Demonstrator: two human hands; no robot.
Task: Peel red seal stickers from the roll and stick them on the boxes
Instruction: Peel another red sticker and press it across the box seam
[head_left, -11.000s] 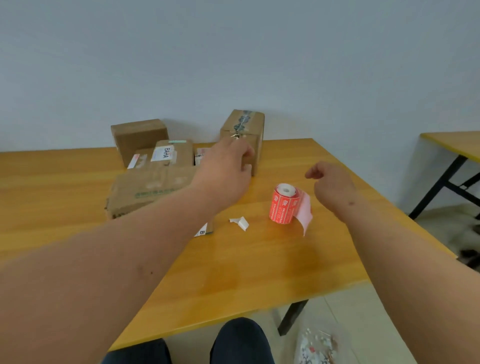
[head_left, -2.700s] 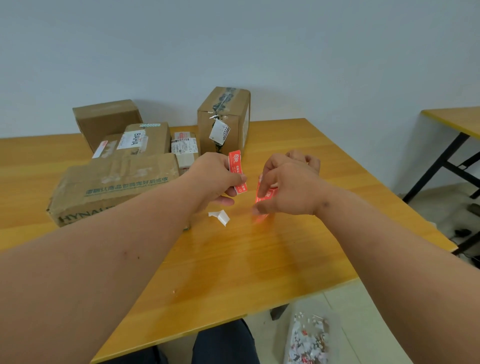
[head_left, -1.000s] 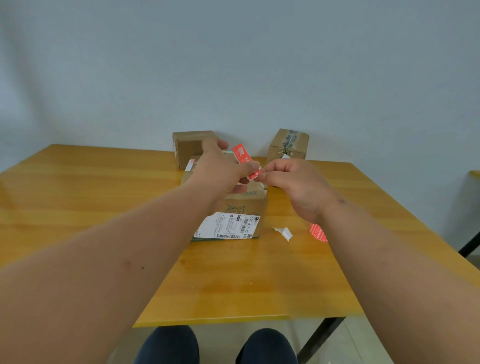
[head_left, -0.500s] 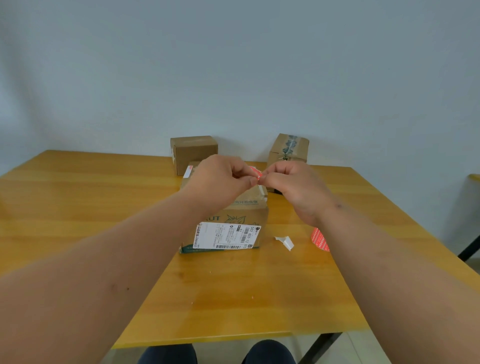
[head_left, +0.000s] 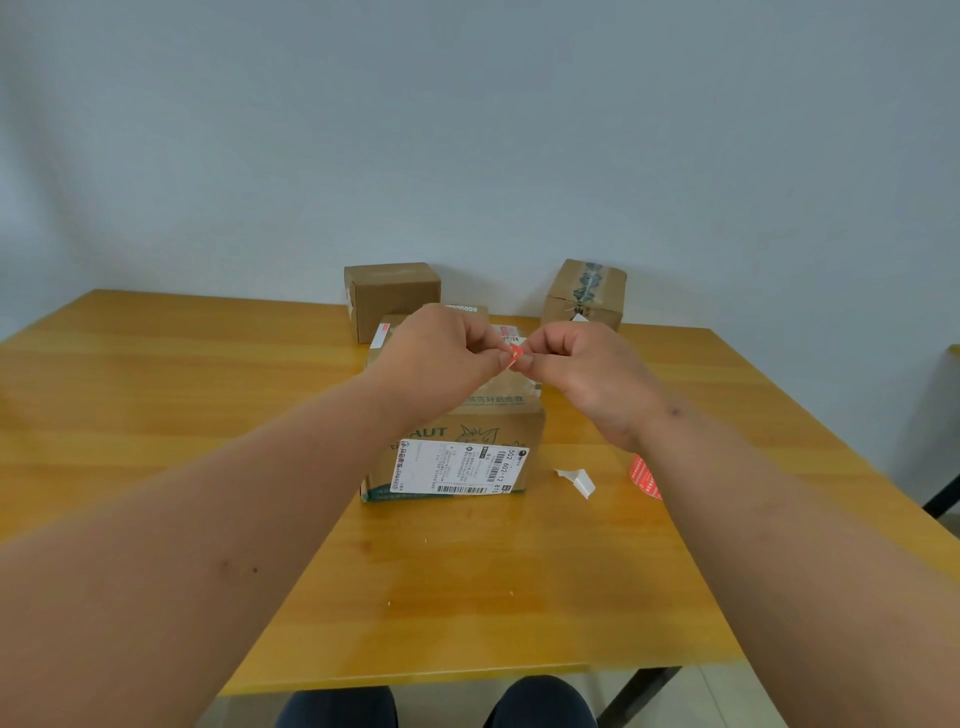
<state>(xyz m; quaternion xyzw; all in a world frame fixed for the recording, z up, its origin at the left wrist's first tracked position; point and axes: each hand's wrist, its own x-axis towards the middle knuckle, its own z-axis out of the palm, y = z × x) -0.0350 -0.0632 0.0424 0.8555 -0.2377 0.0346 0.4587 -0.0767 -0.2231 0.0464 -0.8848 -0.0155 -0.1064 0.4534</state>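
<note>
Surface (head_left: 156, 415) is yellow wood against a plain pale wall (head_left: 467, 130); left hand (head_left: 441, 358) and right hand (head_left: 582, 374) both pinching a red sticker (head_left: 514, 354), boxes (head_left: 457, 447) just below.

Both my bare forearms reach forward from the lower corners and draw together ahead of me. My left hand (head_left: 441, 349) is curled, its knuckles up, thumb and forefinger pinching one end of a small red seal sticker (head_left: 514, 353). My right hand (head_left: 582, 364) mirrors it, fingers folded, pinching the other end, so the fingertips nearly meet.
</note>
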